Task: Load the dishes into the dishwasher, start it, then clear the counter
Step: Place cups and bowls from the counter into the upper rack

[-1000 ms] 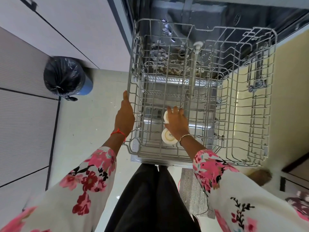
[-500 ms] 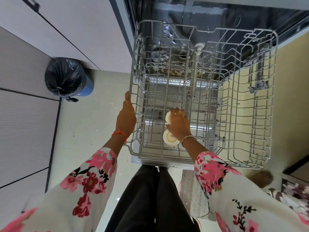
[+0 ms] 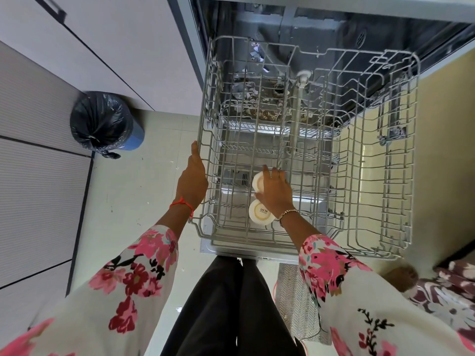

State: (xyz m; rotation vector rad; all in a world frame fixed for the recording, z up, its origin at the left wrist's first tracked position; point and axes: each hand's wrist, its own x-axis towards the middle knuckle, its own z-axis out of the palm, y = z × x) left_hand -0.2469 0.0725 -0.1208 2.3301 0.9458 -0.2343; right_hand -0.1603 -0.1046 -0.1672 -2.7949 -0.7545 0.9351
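Note:
A grey wire dishwasher rack is pulled out of the open dishwasher. Two white cups sit upside down near its front left. The near cup shows its base with printed lettering. My right hand rests over the far cup, fingers curled on it, hiding most of it. My left hand grips the left rim of the rack. A second rack lies below, seen through the wires.
A bin lined with a black bag stands on the floor at the left, beside grey cabinet fronts. A grey woven mat lies under the open door. Someone's bare foot and patterned clothing show at the right.
The view has shifted slightly. My right hand has stayed on the far cup and my left hand on the rack rim; neither has visibly moved.

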